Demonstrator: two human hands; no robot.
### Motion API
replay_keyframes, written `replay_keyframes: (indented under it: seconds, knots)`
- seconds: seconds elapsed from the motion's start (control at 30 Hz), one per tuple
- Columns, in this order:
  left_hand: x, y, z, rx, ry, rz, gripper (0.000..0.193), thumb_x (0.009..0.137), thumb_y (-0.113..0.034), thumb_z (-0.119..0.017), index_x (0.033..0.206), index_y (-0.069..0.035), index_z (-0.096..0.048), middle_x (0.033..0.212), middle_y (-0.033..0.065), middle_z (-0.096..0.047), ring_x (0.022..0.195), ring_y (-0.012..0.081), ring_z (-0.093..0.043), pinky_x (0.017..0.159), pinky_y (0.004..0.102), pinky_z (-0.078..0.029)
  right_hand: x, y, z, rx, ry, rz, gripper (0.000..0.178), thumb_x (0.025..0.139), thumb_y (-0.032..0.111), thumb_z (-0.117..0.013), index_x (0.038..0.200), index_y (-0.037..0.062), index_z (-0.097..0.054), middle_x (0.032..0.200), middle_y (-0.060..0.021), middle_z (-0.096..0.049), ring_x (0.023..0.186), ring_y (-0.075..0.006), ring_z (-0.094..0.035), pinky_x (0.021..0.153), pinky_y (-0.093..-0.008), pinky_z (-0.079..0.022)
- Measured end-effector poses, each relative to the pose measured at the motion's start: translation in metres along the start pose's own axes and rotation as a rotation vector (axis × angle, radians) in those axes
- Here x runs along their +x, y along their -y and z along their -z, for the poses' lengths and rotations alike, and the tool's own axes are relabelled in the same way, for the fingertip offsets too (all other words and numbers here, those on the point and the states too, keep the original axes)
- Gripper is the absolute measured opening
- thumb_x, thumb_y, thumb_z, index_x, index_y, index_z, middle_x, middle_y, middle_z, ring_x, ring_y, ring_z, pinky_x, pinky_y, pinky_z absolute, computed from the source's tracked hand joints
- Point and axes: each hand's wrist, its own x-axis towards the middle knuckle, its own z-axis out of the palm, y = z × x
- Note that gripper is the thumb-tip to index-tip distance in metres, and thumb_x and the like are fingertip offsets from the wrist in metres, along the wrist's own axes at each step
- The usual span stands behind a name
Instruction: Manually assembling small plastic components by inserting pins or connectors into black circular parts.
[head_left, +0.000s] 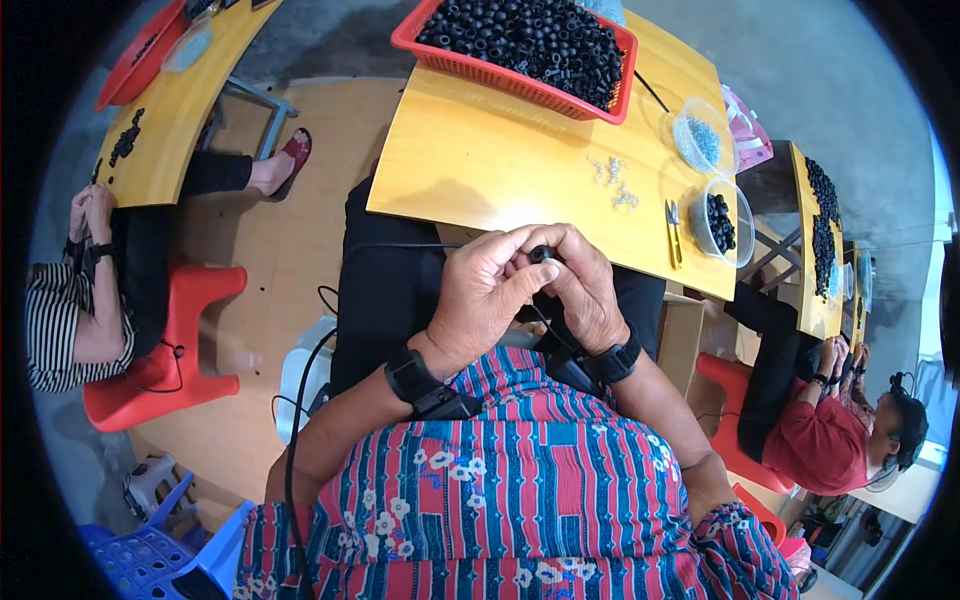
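My left hand [478, 292] and my right hand [584, 290] meet in front of my chest, just short of the yellow table's near edge. Pinched between their fingertips is a small black cylindrical part [540, 254] with a round hole in its end. Both hands have their fingers curled in and closed on it. My thumbs and bent fingers hide most of it, so anything smaller held there cannot be made out. Beyond my hands, a loose scatter of small clear pieces [614, 180] lies on the tabletop [470, 150].
A red basket [520, 92] heaped with black parts stands at the table's far side. To the right are clear tubs of bluish pieces [704, 142] and black parts [720, 222], beside yellow-handled snips [674, 236]. Black cables [292, 460] hang at my left. Other people sit at tables on both sides.
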Motion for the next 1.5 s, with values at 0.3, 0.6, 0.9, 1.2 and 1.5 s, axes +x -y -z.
replay_keyframes:
  seconds: [0.3, 0.6, 0.9, 1.2, 1.5]
  knots:
    - [0.006, -0.011, 0.002, -0.171, 0.061, 0.059, 0.047, 0.086, 0.003, -0.063, 0.131, 0.005, -0.052, 0.088, 0.0009, -0.058, 0.076, 0.0063, -0.057, 0.069, 0.0198, -0.048, -0.009, 0.000, 0.015, 0.512, -0.062, -0.074, 0.023, 0.096, 0.013, -0.055, 0.115, 0.0022, -0.053, 0.085, -0.0002, -0.055, 0.074, -0.0075, -0.052, 0.070, -0.0218, -0.044]
    - [0.014, 0.008, 0.004, -0.063, 0.017, 0.170, 0.034, 0.088, 0.002, -0.059, 0.123, 0.003, -0.060, 0.085, -0.0018, -0.057, 0.073, 0.0042, -0.053, 0.066, 0.0191, -0.048, -0.022, 0.016, 0.123, -0.186, -0.807, 0.080, 0.009, 0.090, 0.002, -0.058, 0.099, 0.0001, -0.058, 0.083, -0.0017, -0.057, 0.068, -0.0072, -0.053, 0.062, -0.0219, -0.045]
    - [0.016, 0.018, 0.008, -0.021, 0.009, 0.130, 0.031, 0.089, 0.002, -0.058, 0.119, 0.000, -0.064, 0.086, -0.0011, -0.060, 0.073, 0.0042, -0.055, 0.069, 0.0203, -0.052, -0.036, 0.002, 0.182, -1.062, -1.011, -0.382, 0.019, 0.079, 0.011, -0.071, 0.093, 0.0036, -0.061, 0.076, -0.0105, -0.063, 0.071, -0.0259, -0.063, 0.063, -0.0353, -0.049]
    - [0.018, 0.030, 0.018, -0.056, -0.051, 0.184, 0.031, 0.089, 0.004, -0.058, 0.119, 0.001, -0.063, 0.086, -0.0009, -0.059, 0.071, 0.0052, -0.056, 0.068, 0.0195, -0.049, 0.051, 0.020, 0.105, -0.633, -0.644, 0.026, 0.020, 0.077, 0.003, -0.070, 0.096, 0.0009, -0.064, 0.079, -0.0116, -0.060, 0.063, -0.0224, -0.059, 0.059, -0.0319, -0.048]
    - [0.016, 0.046, 0.025, -0.063, -0.050, 0.139, 0.027, 0.088, 0.004, -0.061, 0.114, 0.002, -0.065, 0.084, 0.0005, -0.060, 0.070, 0.0055, -0.057, 0.063, 0.0189, -0.049, 0.134, 0.027, 0.084, -0.734, -0.474, 0.120, 0.019, 0.076, 0.005, -0.068, 0.095, 0.0040, -0.069, 0.081, -0.0139, -0.061, 0.075, -0.0306, -0.063, 0.068, -0.0395, -0.050]
